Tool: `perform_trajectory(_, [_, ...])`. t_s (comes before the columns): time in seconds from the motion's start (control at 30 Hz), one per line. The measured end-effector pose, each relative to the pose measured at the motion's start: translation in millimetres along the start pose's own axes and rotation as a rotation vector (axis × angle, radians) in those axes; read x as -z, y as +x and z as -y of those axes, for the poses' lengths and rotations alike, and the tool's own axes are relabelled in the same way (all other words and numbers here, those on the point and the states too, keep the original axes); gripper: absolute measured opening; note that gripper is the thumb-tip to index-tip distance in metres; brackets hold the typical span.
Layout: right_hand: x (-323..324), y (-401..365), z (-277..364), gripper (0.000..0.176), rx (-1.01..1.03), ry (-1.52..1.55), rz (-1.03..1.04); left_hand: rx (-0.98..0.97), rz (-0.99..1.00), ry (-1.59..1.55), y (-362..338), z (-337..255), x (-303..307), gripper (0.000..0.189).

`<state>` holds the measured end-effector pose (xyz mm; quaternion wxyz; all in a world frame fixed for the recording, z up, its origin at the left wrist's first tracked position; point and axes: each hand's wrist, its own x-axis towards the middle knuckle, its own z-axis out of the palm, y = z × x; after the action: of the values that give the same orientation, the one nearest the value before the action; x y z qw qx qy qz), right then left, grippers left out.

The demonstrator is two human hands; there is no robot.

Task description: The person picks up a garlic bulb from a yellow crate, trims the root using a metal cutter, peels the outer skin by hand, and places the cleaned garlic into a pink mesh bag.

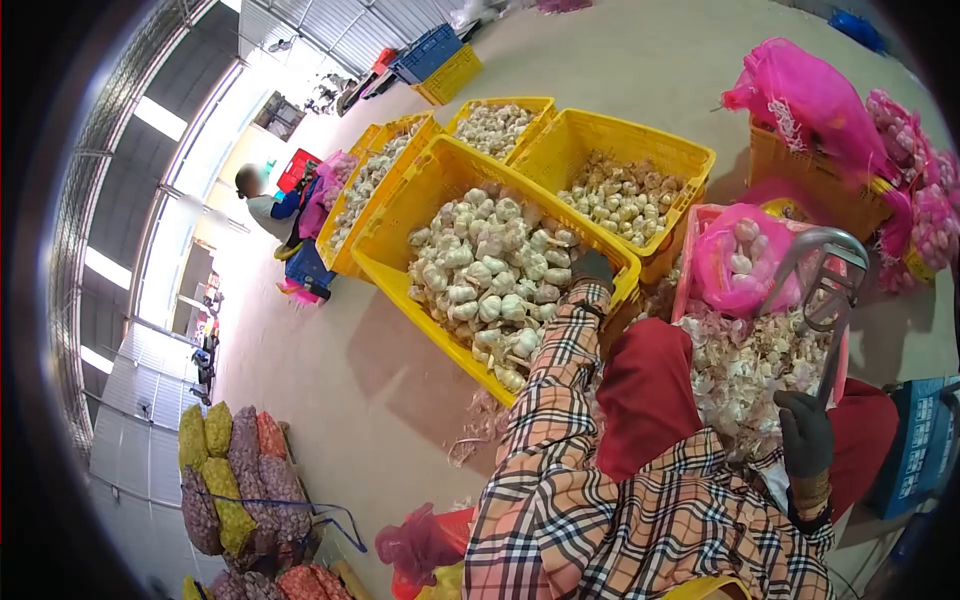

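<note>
My left hand (592, 267), in a dark glove, reaches into the right end of a large yellow crate (385, 235). It is at the edge of the heap of white garlic bulbs (485, 265); its fingers are too hidden to show whether they hold a bulb. My right hand (805, 437), also gloved, is closed on the lower handle of a grey metal lever tool (825, 265) with a curved top. The tool stands over a pink crate (686, 270) between my knees. Inside that crate are loose garlic skins and stalks (745, 375) and a pink net bag (740, 260) holding peeled-looking bulbs.
More yellow crates of garlic (625, 200) stand just beyond. Pink net sacks (810, 95) rest on a crate at the right. A blue box (905, 450) stands by my right knee. Filled sacks (245, 480) are stacked at lower left. Another person (265, 205) is at far left.
</note>
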<state>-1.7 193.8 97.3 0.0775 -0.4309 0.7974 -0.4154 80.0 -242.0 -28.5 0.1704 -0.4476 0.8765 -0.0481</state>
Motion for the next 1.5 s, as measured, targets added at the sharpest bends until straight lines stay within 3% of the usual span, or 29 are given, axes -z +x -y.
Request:
perform_trajectory(0.07, [7.1, -5.2, -2.9, 0.017, -0.002, 0.017, -0.023, -0.013, -0.035, -0.004, 6.2, 2.6, -10.9, 0.029])
perform_trajectory(0.13, [14.3, -8.7, -7.0, 0.017, -0.013, 0.032, -0.044, 0.067, -0.367, -0.465, -6.2, 11.6, -22.4, 0.028])
perform_trajectory(0.2, [20.3, -12.1, -10.8, 0.018, -0.002, -0.019, -0.116, 0.206, -0.029, -1.117, -42.7, 15.0, 26.9, 0.028])
perform_trajectory(0.23, [23.3, -14.0, -16.9, 0.02, -0.053, 0.013, -0.133, 0.159, -0.423, -1.027, -29.2, 22.6, -9.6, 0.027])
perform_trajectory(0.27, [22.7, -14.5, -23.6, 0.02, -0.071, 0.002, -0.135, 0.274, -0.239, -1.367, -24.8, 31.2, -11.5, 0.02])
perform_trajectory(0.33, [16.6, -12.4, -35.4, 0.025, -0.073, 0.091, -0.344, 0.164, -0.062, -1.671, -46.3, 43.3, 1.2, 0.019])
perform_trajectory(0.4, [10.3, 0.7, -40.4, 0.029, -0.05, 0.039, -0.402, 0.048, -0.097, -2.032, -74.5, 28.5, 15.4, 0.025])
perform_trajectory(0.43, [6.6, 4.9, -42.3, 0.034, -0.023, -0.01, -0.459, -0.139, -0.046, -2.156, -89.9, 21.2, 25.2, 0.036])
perform_trajectory(0.53, [-6.3, 13.8, -55.0, 0.047, -0.051, -0.049, -0.44, -0.476, 0.06, -2.322, -138.0, -10.1, 50.2, 0.053])
perform_trajectory(0.67, [-16.1, 13.2, -66.7, 0.058, -0.138, -0.12, -0.405, -0.642, 0.318, -2.375, -171.4, -56.5, 69.3, 0.059])
perform_trajectory(0.7, [-15.1, 13.1, -69.2, 0.057, -0.143, -0.066, -0.39, -0.647, 0.49, -2.51, -178.8, -71.3, 74.1, 0.059])
perform_trajectory(0.73, [-13.1, 12.7, -71.1, 0.057, -0.148, -0.012, -0.374, -0.642, 0.672, -2.636, -186.1, -84.7, 78.2, 0.059])
perform_trajectory(0.77, [-9.2, 11.8, -71.8, 0.055, -0.222, 0.03, -0.329, -0.499, 0.742, -2.576, -193.4, -95.5, 82.3, 0.054])
perform_trajectory(0.87, [5.1, 19.1, -65.8, 0.05, -0.276, 0.048, -0.303, -0.402, 0.873, -2.53, -191.2, -135.0, 61.8, 0.051])
perform_trajectory(0.9, [15.9, 21.8, -56.6, 0.048, -0.5, 0.208, -0.138, -0.337, 0.745, -2.464, -185.7, -151.7, 46.0, 0.048])
perform_trajectory(0.93, [24.6, 23.6, -49.1, 0.046, -0.721, 0.371, 0.026, -0.342, 0.769, -2.473, -185.3, -161.1, 44.2, 0.048])
perform_trajectory(1.0, [32.8, 20.5, -41.1, 0.037, -0.644, 0.479, -0.029, -0.172, 0.675, -2.227, -181.9, -176.8, 42.6, 0.046])
perform_trajectory(1.07, [40.4, 19.5, -36.0, 0.031, -0.698, 0.666, 0.024, -0.253, 0.689, -2.282, -168.8, -193.1, 22.6, 0.04])
perform_trajectory(1.13, [43.1, 20.1, -30.3, 0.03, -0.737, 0.695, -0.002, -0.653, 1.085, -2.486, -155.9, -203.1, 13.3, 0.035])
perform_trajectory(1.17, [42.5, 18.8, -32.4, 0.03, -0.745, 0.692, -0.005, -0.197, 1.014, -2.458, -175.4, -198.0, 44.2, 0.027])
perform_trajectory(1.2, [42.3, 18.3, -33.1, 0.03, -0.751, 0.689, -0.009, -0.205, 1.021, -2.461, -176.7, -204.3, 45.3, 0.027])
perform_trajectory(1.27, [47.3, 20.3, -25.8, 0.029, -0.748, 0.71, -0.022, -0.009, 0.91, -2.529, -178.8, -217.6, 47.3, 0.022])
perform_trajectory(1.33, [51.2, 21.4, -19.8, 0.029, -0.844, 0.758, -0.01, -0.029, 0.965, -2.588, -177.4, -225.0, 40.9, 0.019])
perform_trajectory(1.5, [64.0, 22.8, -4.6, 0.028, -0.847, 0.741, 0.055, -0.01, 1.051, -2.689, -181.2, -228.0, 40.4, 0.014])
